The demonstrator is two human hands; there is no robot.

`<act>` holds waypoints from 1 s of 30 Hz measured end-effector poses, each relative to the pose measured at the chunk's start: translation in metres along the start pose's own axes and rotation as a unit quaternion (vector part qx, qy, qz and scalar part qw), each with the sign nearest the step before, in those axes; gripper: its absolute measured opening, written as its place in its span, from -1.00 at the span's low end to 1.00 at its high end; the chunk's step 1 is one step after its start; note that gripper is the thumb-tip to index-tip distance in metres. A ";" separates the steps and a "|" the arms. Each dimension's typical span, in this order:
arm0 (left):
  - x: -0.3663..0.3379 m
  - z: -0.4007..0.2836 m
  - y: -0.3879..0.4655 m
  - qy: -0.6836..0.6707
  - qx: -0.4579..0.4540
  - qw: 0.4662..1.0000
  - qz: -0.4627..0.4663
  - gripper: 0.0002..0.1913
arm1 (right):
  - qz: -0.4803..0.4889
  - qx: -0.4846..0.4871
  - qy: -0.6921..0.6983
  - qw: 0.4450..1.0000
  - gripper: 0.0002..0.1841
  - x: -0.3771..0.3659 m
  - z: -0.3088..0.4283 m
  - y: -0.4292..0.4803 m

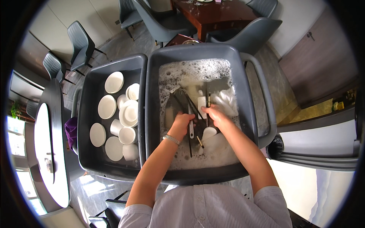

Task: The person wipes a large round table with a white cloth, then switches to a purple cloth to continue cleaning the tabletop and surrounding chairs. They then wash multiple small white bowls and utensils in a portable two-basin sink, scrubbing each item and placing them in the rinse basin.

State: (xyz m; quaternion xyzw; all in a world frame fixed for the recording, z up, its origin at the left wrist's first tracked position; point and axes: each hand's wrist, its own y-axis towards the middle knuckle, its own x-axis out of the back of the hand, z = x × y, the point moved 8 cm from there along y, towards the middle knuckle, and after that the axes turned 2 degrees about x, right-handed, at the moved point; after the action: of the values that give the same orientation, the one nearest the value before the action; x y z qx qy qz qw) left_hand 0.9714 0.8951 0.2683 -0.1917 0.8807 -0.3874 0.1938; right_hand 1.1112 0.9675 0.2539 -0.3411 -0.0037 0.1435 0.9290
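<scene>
My left hand [184, 121] is closed around a bundle of dark chopsticks [190, 146] and a pale slotted-end utensil handle [191, 132], over soapy water. To its right, my right hand [214, 114] grips a chopstick with a light tip [209, 98] and another long, thin utensil. A white rectangular dish [202, 102] lies between the hands. Below them rest a white spoon [210, 131] and a gold-ended chopstick [200, 142]. A wet white cloth [226, 99] lies in the foam at the right. The grey plastic tub [246, 114] holds all this.
A second grey tub [82, 128] adjoins on the left, with several white bowls [107, 107] and cups. A purple cloth [70, 131] hangs over its outer handle. Chairs [81, 45] and a wooden table [211, 14] stand beyond. A round table [64, 142] is at the far left.
</scene>
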 end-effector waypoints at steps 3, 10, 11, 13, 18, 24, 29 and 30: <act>0.004 -0.001 -0.015 0.098 -0.030 0.994 -0.031 -0.59 | -0.039 0.025 0.007 0.999 -0.78 0.007 -0.003 0.011; 0.019 -0.026 -0.019 0.528 -0.198 0.816 -0.127 -0.60 | -0.093 0.285 -0.495 0.815 -0.80 0.007 0.063 -0.018; 0.019 -0.030 -0.019 0.578 -0.216 0.775 -0.136 -0.63 | -0.162 0.358 -0.505 0.768 -0.79 0.011 0.080 -0.032; 0.020 -0.038 -0.021 0.625 -0.236 0.730 -0.146 -0.65 | -0.250 0.359 -0.603 0.667 -0.80 0.015 0.093 -0.042; 0.015 -0.054 -0.024 0.394 -0.132 0.909 0.000 -0.81 | -0.165 0.032 -0.419 0.892 -0.55 0.052 0.047 -0.011; 0.025 -0.062 -0.061 0.201 0.002 0.978 0.055 -0.86 | -0.136 0.132 -0.618 0.763 -0.41 0.036 0.058 -0.023; 0.050 -0.089 -0.115 0.560 -0.129 0.818 -0.010 -0.92 | -0.025 0.118 -0.677 0.726 -0.53 0.018 0.043 -0.023; 0.051 -0.097 -0.129 0.636 -0.181 0.749 -0.051 -0.94 | -0.051 0.159 -0.656 0.736 -0.63 0.020 0.051 -0.020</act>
State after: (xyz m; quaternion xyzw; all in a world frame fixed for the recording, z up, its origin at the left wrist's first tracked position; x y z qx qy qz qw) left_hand 0.9046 0.8486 0.4165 0.0231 0.8429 -0.2624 -0.4692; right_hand 1.1302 0.9908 0.3042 -0.0095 -0.6069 0.2822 0.7429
